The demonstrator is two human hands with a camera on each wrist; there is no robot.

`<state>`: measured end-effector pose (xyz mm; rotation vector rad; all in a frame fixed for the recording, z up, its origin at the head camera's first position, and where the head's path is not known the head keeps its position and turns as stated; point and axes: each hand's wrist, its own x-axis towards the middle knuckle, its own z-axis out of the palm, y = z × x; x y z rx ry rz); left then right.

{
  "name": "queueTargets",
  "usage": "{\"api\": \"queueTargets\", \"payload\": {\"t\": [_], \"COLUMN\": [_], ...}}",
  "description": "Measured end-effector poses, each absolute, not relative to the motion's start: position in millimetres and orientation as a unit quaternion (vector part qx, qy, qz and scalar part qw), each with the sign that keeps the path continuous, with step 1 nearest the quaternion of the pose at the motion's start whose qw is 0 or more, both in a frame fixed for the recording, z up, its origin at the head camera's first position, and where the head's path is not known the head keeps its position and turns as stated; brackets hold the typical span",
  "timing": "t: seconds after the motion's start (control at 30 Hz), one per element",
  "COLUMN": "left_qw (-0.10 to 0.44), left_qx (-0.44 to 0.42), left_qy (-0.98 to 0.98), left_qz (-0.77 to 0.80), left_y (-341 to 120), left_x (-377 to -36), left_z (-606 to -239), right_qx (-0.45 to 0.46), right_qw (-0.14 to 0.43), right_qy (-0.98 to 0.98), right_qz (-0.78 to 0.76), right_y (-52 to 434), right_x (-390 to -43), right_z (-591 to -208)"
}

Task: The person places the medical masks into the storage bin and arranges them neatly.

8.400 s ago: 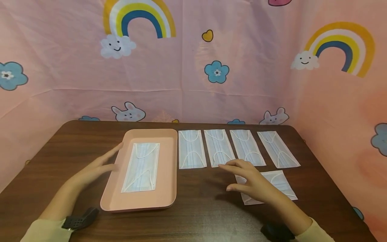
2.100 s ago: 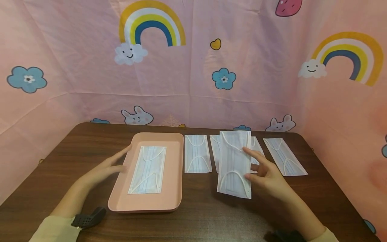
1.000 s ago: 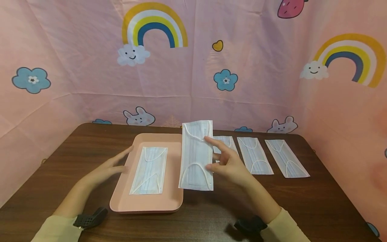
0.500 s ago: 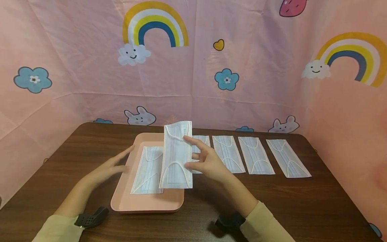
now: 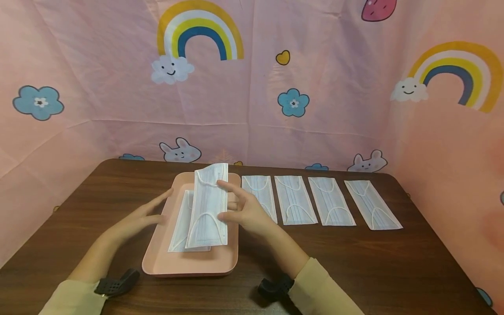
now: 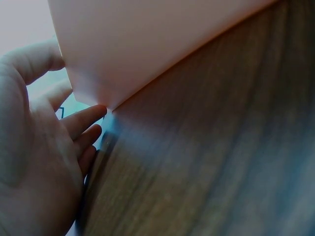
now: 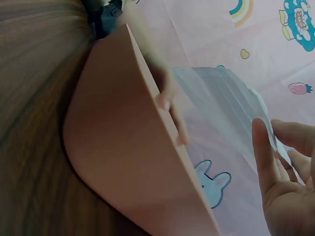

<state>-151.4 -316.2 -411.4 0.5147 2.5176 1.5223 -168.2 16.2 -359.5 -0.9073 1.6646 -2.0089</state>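
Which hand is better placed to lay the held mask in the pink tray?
The right hand: it already pinches the mask above the tray. The left hand only rests against its left rim.

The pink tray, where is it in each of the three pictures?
Head view: the pink tray lies left of centre on the table, under the held mask.
Left wrist view: its underside fills the top, by the left hand.
Right wrist view: its rim runs across the middle.
Shared landmark: the brown table.

Her right hand [image 5: 245, 211] is hovering forward with thumb and fingers pinching, forearm reaching in from the lower right; her left hand [image 5: 138, 217] is resting flat, fingers straight.
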Motion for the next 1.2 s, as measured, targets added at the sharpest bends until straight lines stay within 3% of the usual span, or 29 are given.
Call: {"api": "queueTargets", "payload": {"t": [0.73,1.2], "left_qw": [0.079,0.081], "left_qx": [0.182,0.179], "left_qy": [0.838,0.844], "left_qz": [0.507,0.5], "left_y": [-315,-317], "left_x": [-152,-154], "left_z": [-411,-411], "right_qx": [-0.247,-0.213], "right_qw": [0.198,0.149], "right_qy": [0.691,0.804], "right_qz": [-0.65,-0.535], "right_y": [-33,-47], "right_x": [-175,-184], "right_z": [-384,-391]}}
